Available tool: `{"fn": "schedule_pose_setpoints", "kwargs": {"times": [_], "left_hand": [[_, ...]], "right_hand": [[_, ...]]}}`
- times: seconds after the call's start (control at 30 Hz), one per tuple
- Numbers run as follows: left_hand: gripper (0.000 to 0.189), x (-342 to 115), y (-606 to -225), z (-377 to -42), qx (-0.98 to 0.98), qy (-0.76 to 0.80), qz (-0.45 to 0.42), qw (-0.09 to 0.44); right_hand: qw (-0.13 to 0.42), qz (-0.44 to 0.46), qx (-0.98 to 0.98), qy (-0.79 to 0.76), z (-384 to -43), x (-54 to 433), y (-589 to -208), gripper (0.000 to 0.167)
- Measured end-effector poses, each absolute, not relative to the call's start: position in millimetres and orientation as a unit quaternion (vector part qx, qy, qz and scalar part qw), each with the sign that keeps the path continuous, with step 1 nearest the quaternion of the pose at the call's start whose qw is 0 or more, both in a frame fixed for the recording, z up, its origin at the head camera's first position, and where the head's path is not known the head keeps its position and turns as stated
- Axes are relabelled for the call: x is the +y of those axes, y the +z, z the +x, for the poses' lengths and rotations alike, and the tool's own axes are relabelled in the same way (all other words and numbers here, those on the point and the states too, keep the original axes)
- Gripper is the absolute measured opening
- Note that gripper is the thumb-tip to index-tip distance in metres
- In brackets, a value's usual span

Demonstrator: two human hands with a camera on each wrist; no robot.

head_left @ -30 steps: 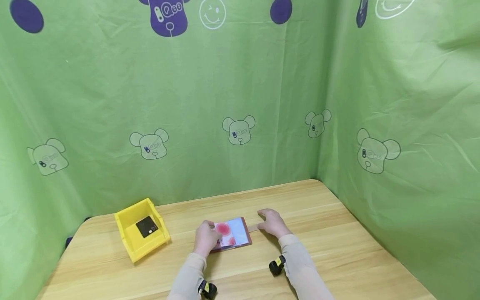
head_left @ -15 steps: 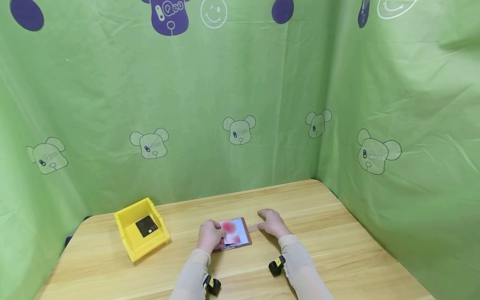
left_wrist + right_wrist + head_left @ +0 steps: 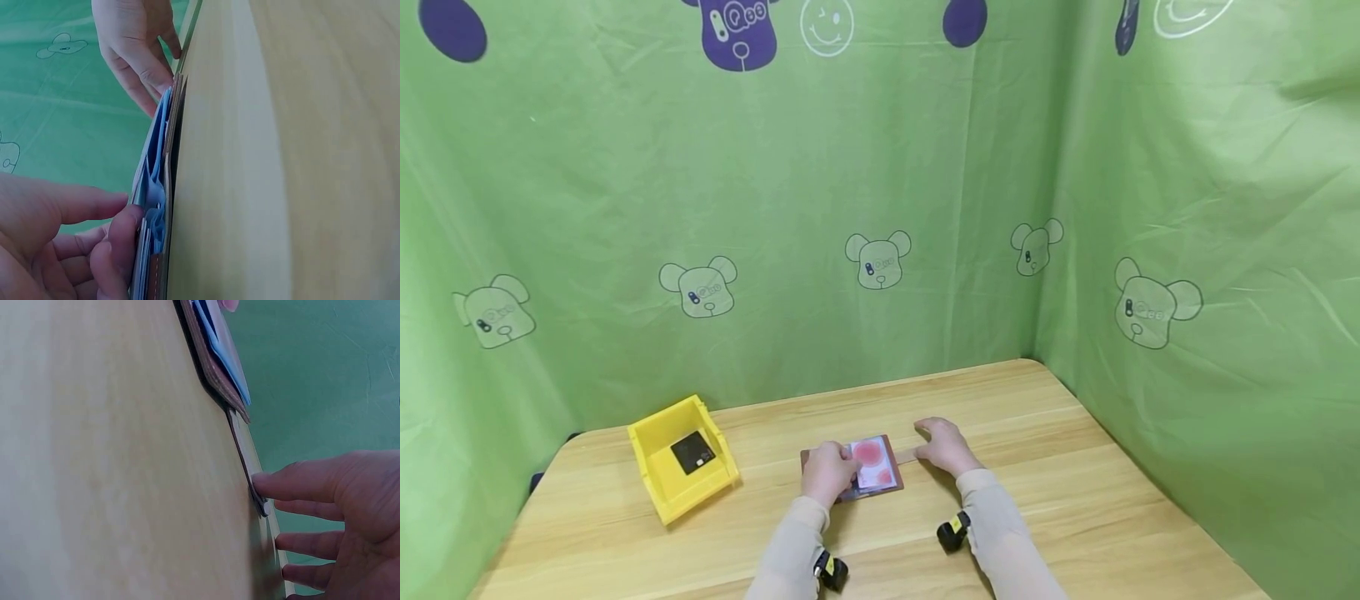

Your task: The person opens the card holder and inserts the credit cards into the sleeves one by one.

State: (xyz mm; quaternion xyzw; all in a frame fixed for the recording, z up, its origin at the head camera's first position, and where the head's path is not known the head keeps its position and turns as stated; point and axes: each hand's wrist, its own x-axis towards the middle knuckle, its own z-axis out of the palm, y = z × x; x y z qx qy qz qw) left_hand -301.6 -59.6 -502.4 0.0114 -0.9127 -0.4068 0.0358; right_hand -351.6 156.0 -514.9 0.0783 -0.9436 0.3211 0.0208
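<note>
A brown card wallet [image 3: 892, 463] lies spread on the table, its clear bluish sleeves [image 3: 154, 190] seen edge-on in the left wrist view. Over its right half is a white card with red circles [image 3: 872, 458]. My left hand [image 3: 829, 472] pinches that card's left edge between thumb and finger. To the right of the wallet, my right hand [image 3: 947, 447] rests with its thumb [image 3: 281, 481] pressing the tan strap [image 3: 245, 447] near its snap end. The other fingers of that hand are fairly straight, at the table's surface.
A yellow bin [image 3: 653, 483] stands at the left of the wooden table [image 3: 1037, 517], with a flat black square item [image 3: 692, 452] inside. Green printed curtain [image 3: 790, 183] encloses the back and sides. Each wrist carries a black camera [image 3: 953, 533].
My left hand has moved right across the wallet, carrying the red-circled card toward the right end. More of the wallet's left end shows. My right hand stays on the strap.
</note>
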Motion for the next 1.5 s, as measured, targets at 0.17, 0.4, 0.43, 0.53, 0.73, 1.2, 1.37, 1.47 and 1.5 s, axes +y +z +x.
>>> {"fn": "schedule_pose_setpoints", "kwargs": {"times": [0.17, 0.4, 0.43, 0.53, 0.73, 1.2, 1.37, 1.47, 1.5], "left_hand": [[0.014, -61.4, -501.1, -300.9, -0.910, -0.413, -0.004, 0.024], [0.019, -62.0, -496.0, -297.9, -0.903, -0.430, -0.025, -0.003], [0.020, -61.7, -495.6, -297.1, -0.906, -0.421, -0.030, 0.001], [0.022, -60.5, -495.1, -294.7, -0.922, -0.382, -0.053, 0.025], [0.033, -56.9, -493.6, -290.6, -0.936, -0.341, -0.082, 0.028], [0.031, -56.3, -494.4, -292.7, -0.943, -0.312, -0.115, -0.018], [0.031, -56.8, -491.3, -292.2, -0.946, -0.298, -0.125, -0.027], [0.029, -57.2, -491.4, -292.9, -0.945, -0.300, -0.125, -0.033], [0.029, -57.5, -492.0, -293.2, -0.945, -0.301, -0.125, -0.034]], "right_hand": [[0.020, 0.076, -0.945, 0.318, -351.7, 157.2, -515.0, 0.051], [0.022, 0.074, -0.944, 0.321, -351.2, 159.5, -515.8, 0.051], [0.021, 0.074, -0.943, 0.322, -350.8, 159.7, -516.0, 0.051], [0.017, 0.074, -0.942, 0.327, -349.9, 159.6, -517.5, 0.051], [0.018, 0.074, -0.942, 0.326, -349.1, 158.8, -517.6, 0.050], [0.026, 0.084, -0.945, 0.316, -349.8, 156.0, -516.1, 0.050], [0.027, 0.083, -0.944, 0.317, -349.1, 155.9, -514.4, 0.049], [0.027, 0.082, -0.944, 0.319, -348.5, 155.9, -513.6, 0.049], [0.028, 0.083, -0.944, 0.318, -348.2, 156.0, -513.3, 0.049]]}}
